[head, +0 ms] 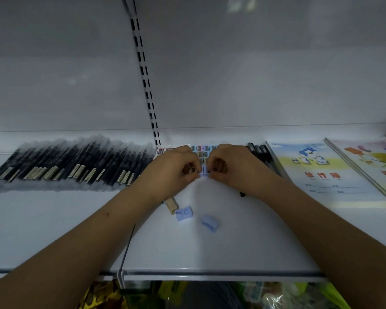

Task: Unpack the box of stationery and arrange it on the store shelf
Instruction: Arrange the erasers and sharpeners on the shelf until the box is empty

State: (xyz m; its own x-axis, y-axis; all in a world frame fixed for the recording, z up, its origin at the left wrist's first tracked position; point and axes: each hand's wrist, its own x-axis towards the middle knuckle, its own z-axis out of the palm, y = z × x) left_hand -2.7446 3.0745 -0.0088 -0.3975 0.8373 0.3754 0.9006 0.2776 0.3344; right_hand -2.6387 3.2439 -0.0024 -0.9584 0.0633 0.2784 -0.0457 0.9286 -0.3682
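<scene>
A: Sharpener, small and blue, sits mid-shelf, pinched between the left hand and right hand.

B: Nearby?

A: Two loose blue sharpeners (closer to the shelf edge). Pens lie left, notebooks right.

We can read only three large orange characters, "单行簿", on the cover of the penguin exercise book, while the partial orange print on the neighbouring book and the pen labels stay too blurred.
</scene>
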